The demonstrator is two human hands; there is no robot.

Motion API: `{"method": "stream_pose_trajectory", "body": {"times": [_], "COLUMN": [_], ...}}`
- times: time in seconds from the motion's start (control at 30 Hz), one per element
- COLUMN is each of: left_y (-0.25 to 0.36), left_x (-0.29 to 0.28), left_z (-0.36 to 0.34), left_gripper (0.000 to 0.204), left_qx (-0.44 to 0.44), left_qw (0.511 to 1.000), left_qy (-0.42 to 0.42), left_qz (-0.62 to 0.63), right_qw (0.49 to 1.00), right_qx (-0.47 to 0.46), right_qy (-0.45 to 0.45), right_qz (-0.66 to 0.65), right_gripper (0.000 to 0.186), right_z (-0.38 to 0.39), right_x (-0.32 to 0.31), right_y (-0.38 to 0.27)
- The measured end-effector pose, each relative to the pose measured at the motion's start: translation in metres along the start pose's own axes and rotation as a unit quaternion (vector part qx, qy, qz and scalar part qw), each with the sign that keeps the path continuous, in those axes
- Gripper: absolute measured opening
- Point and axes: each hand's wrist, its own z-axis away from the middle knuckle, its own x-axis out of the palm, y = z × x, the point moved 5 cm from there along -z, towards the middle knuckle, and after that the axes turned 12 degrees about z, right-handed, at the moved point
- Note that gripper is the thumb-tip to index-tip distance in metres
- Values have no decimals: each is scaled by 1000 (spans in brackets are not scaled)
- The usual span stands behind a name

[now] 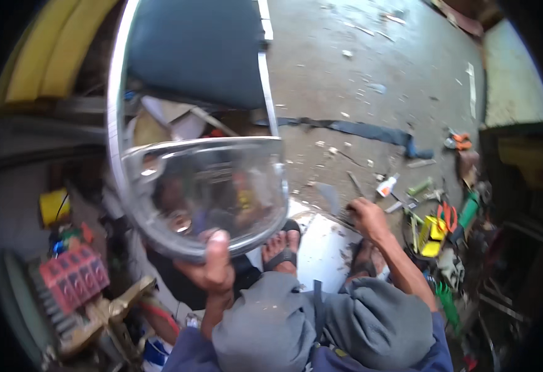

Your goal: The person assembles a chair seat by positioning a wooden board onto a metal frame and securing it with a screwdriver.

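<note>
My left hand (214, 263) grips the lower edge of a clear, D-shaped plastic panel (216, 180), its thumb over the thick dark rim. Light reflects off the panel, and shapes behind show through it. A pale, shiny strip (111, 80) runs up from the panel's left side; whether the two are joined I cannot tell. My right hand (369, 220) hovers by the right edge of a white board (324, 248) between my feet. Its fingers are curled together, and what they hold, if anything, does not show. A thin stick-like piece (354, 183) lies just beyond it.
A dark padded seat (194, 49) stands far left. Across the floor lies a dark strip (370, 130). At right are a white bottle (387, 185), orange-handled pliers (448, 217), a yellow tool (432, 237) and scattered scraps. Nearer left sits a red box (74, 276).
</note>
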Motion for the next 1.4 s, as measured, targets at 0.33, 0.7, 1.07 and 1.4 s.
{"method": "stream_pose_trajectory", "body": {"times": [0.33,0.7,1.07,1.4], "left_y": [-20,26,16,2], "left_x": [-9,22,22,16], "left_z": [8,-4,1,5], "left_gripper": [39,9,17,18], "left_qx": [95,209,175,58], "left_qw": [992,961,976,981], "left_qy": [-73,-172,-130,-182], "left_qz": [-41,-50,-20,-39], "right_qw": [923,886,901,872], "right_qx": [-308,-432,-392,-433], "right_qy": [57,97,127,222], "right_qz": [-222,-139,-137,-51], "right_gripper": [18,40,33,29], "right_z": [-94,-79,-87,-71], "right_x": [-168,-177,-174,-172], "right_y": [-247,-310,-318,-319]}}
